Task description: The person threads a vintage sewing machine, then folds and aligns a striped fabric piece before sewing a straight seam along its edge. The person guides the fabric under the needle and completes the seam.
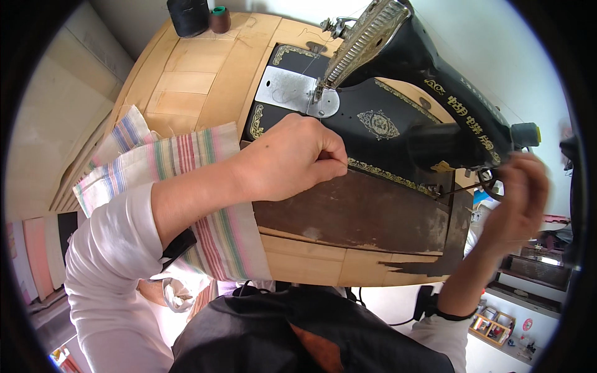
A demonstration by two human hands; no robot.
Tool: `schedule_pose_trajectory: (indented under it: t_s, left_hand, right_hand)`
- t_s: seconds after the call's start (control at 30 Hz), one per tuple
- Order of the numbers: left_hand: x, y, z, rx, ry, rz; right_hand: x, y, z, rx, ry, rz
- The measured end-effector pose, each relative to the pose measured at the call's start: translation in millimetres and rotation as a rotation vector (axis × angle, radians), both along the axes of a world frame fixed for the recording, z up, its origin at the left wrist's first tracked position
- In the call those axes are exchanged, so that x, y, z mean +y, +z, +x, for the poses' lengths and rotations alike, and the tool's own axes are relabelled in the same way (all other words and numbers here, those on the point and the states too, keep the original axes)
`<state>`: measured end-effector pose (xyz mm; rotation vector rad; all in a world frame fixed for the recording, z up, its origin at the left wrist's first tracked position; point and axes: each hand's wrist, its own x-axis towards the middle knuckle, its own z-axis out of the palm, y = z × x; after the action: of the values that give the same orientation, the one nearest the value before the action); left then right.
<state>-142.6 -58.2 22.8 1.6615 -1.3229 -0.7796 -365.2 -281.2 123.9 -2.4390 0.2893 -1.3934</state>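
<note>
My left hand (289, 158) is closed in a pinch just in front of the sewing machine's metal needle plate (286, 90). Whatever sits between thumb and finger is too small to make out. The black sewing machine (429, 68) with gold decoration has its needle and presser foot (318, 93) above that plate. At the machine's right end, my right hand (519, 199) is beside the handwheel (493, 185); motion blurs its fingers, so their grip is unclear. A striped cloth (227, 233) lies under my left forearm and hangs over the table's near edge.
A black thread cone (188, 17) and a small brown spool (220, 20) stand at the far left of the wooden table (186, 68). A grey-green spool (525, 134) sits on the machine's right end. At the lower right is a wooden box of small items (493, 325).
</note>
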Motion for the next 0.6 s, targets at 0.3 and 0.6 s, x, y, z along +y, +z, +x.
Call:
schedule_pose_trajectory:
  t_s: [0.3, 0.6]
  left_hand:
    - [-0.9, -3.5, 4.6, -0.037, 0.022, -0.046]
    - [-2.9, -5.1, 6.8, -0.031, 0.021, 0.020]
  right_hand:
    - [-174.8, 34.3, -61.2, 0.124, -0.302, 0.715]
    - [-159.9, 16.7, -73.1, -0.036, -0.205, 0.887]
